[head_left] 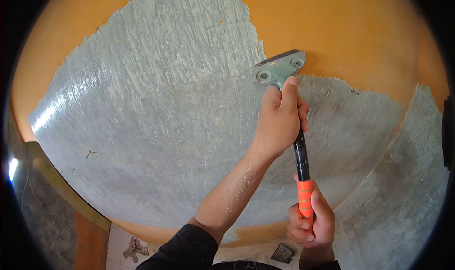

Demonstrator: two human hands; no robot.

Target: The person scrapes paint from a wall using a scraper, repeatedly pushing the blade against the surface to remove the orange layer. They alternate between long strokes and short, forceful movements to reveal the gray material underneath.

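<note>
A long-handled scraper point(302, 151) with a black shaft, an orange ribbed grip and a grey metal head is held in both hands. My left hand point(279, 118) wraps round the shaft just below the head, thumb pointing up along it. Lower down, my right hand point(315, 220) closes round the orange grip. The blade edge lies against the wall where orange paint point(332, 28) borders the bare grey surface point(180, 118). Pale flakes dot my left forearm.
A greenish-yellow ledge or frame edge point(66, 189) runs along the lower left. On the tiled floor lie a crumpled cloth-like thing point(135, 249) and a dark, grated square object point(283, 253). Another grey, partly stripped wall point(398, 184) continues at right.
</note>
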